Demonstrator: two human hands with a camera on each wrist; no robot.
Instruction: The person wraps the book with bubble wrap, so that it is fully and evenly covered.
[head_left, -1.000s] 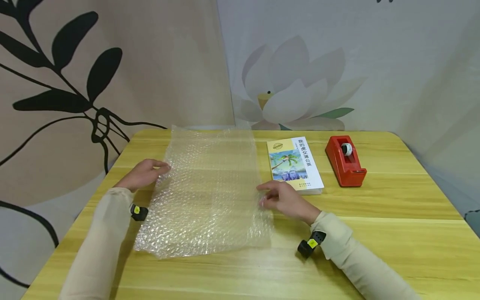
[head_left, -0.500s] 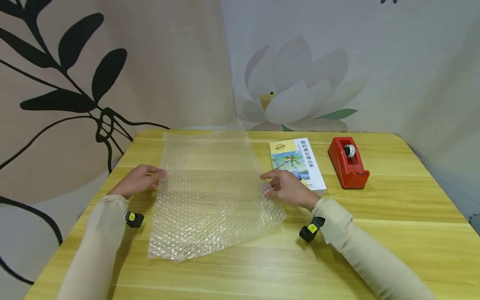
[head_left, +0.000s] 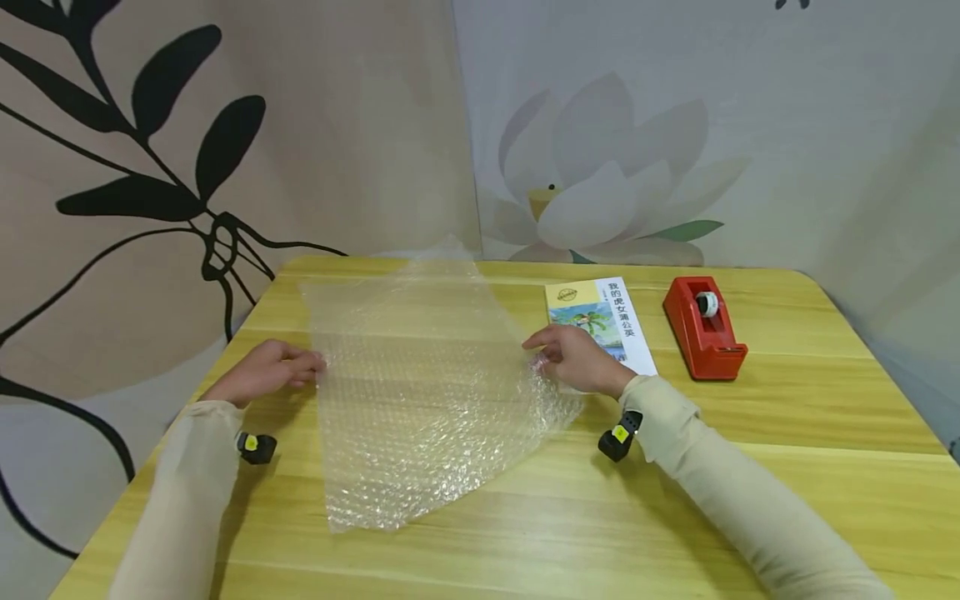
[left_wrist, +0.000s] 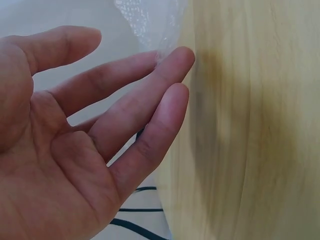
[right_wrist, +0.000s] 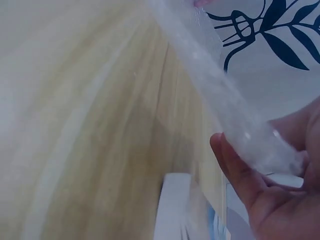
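Observation:
A clear sheet of bubble wrap (head_left: pixel 420 375) spans the space between both hands, tilted, with its right side gathered. My right hand (head_left: pixel 581 358) pinches that right edge; in the right wrist view the wrap (right_wrist: pixel 220 95) runs in a pale band into the hand (right_wrist: pixel 280 200). At the opposite edge is my left hand (head_left: pixel 270 371), fingertips right at the wrap. The left wrist view shows this hand (left_wrist: pixel 110 110) with fingers extended and the thumb apart, the wrap's edge (left_wrist: pixel 155 25) by the fingertips. Just beyond the right hand lies a book (head_left: pixel 588 321) with a palm-tree cover, partly hidden.
A red tape dispenser (head_left: pixel 703 329) stands right of the book. The wood-grain table (head_left: pixel 525 542) reaches a patterned backdrop (head_left: pixel 360 125) behind it. Each wrist wears a small black camera.
The bubble wrap has turned, its lower right corner rising toward the right hand and its far edge slanting. My left hand has moved slightly left and nearer; the right hand has risen.

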